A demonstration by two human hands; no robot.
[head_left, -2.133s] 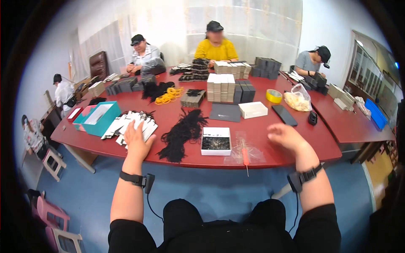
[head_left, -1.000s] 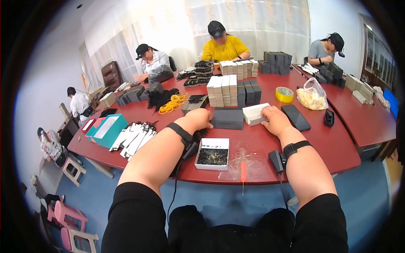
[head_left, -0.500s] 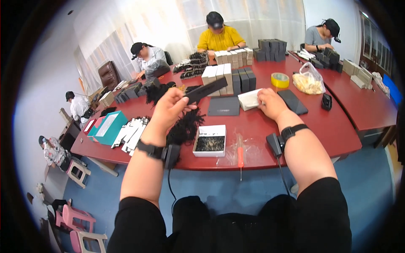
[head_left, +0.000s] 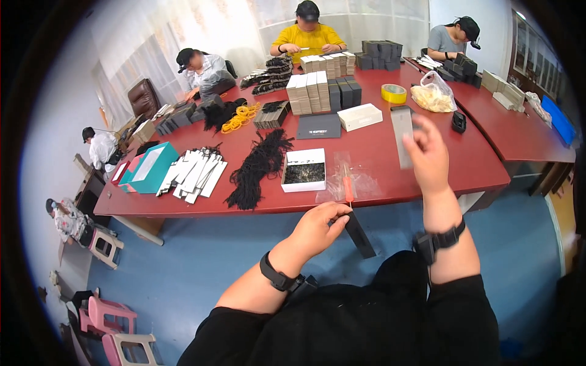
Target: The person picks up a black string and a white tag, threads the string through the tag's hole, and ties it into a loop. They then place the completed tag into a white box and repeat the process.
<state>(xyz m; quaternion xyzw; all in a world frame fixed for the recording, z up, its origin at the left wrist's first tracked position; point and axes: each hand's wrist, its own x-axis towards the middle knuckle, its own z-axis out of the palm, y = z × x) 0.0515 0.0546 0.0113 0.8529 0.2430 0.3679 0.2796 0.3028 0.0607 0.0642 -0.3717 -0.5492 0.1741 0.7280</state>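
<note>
At the near edge of the worktop [head_left: 470, 174]: a narrow dark strip [head_left: 360, 235] is held slantwise, its lower end hanging over the blue floor [head_left: 183, 268].
Left hand [head_left: 320, 227]: the thumb and fingers are pinched on the strip's upper end, close to the shaft of an orange-handled tool [head_left: 348, 188] lying on clear plastic film [head_left: 366, 182].
Right hand [head_left: 428, 149]: it is raised well apart from the left, with a pale strip [head_left: 401, 139] apparently gripped between thumb and fingers.
Strip handling: the step in hand is judged to be the handling of two separate strips, one in each of the hands.
Next grip: a light, steady pinch is called for, with the tool's shaft kept clear of the fingertips.
Open white box [head_left: 303, 186]: dark flecks are contained in it, and a black stringy bundle [head_left: 259, 168] is laid to its left.
Hard to make out: the pale strip is blurred, so card or plastic cannot be told; the dark strip's upper end is covered by fingertips; the phone [head_left: 400, 109] is mostly hidden behind the pale strip and right hand.
</note>
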